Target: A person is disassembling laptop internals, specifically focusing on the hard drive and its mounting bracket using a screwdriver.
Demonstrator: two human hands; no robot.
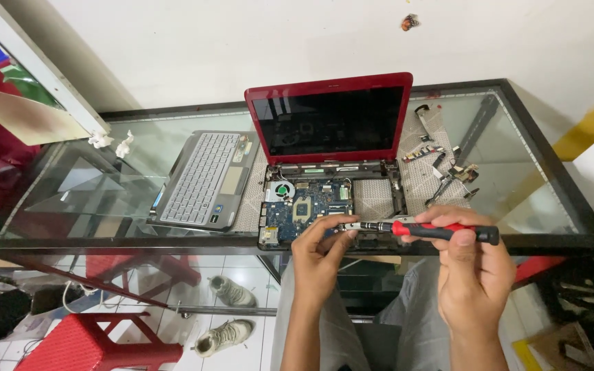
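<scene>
My right hand (472, 275) wrapped round red-black screwdriver (421, 229) handle, my left hand (317, 257) pinching its shaft near the tip, tip just over blue board (304, 209) of opened red laptop (331, 124), detached keyboard (204, 178) beyond my left fingers, glass table (104, 185) beneath

Opened laptop (331, 172) at the front edge of a glass table (537, 178).
Its lid stands behind the exposed circuit board (304, 209); a detached keyboard panel (204, 180) lies to its left, loose small parts (441, 165) to its right. The left hand (317, 257) and right hand (472, 268) hold a screwdriver (421, 230) over the front edge.
</scene>
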